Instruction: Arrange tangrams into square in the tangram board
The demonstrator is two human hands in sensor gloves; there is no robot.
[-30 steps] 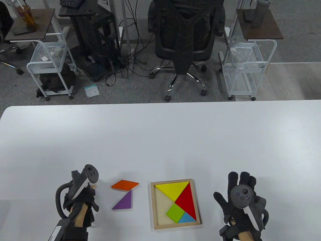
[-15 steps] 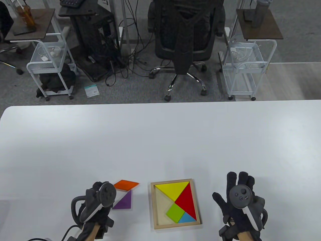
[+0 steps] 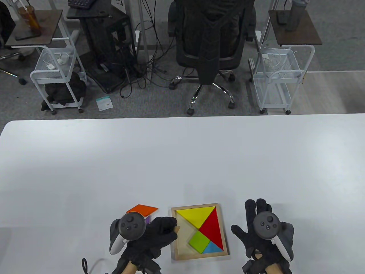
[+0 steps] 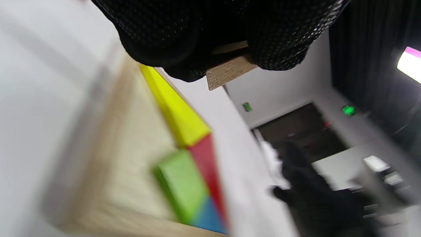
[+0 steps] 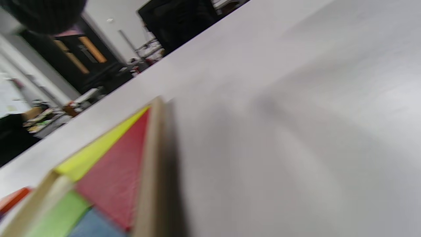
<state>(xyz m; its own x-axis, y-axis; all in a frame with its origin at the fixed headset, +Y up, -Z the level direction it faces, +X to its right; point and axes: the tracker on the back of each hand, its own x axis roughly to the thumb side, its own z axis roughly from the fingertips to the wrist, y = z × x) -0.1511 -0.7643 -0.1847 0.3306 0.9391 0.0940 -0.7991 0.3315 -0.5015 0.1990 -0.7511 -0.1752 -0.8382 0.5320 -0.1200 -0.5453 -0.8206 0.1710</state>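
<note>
My left hand (image 3: 155,232) has crossed from beside the loose pieces to the board's (image 3: 223,228) left rim, fingers (image 4: 279,42) curled on a plain wooden piece (image 4: 230,69) over the bare left half. This begins another placement. My right hand (image 3: 261,234), fingers spread flat and empty, has edged toward the board's right side. Yellow (image 3: 196,215), red (image 3: 212,228), green (image 3: 199,242) and blue (image 3: 212,247) fill the right half. The orange piece (image 3: 141,209) lies left of the board, the purple (image 3: 147,219) mostly hidden. The gap is bounded by rim and slanted edges; open table lies beyond.
</note>
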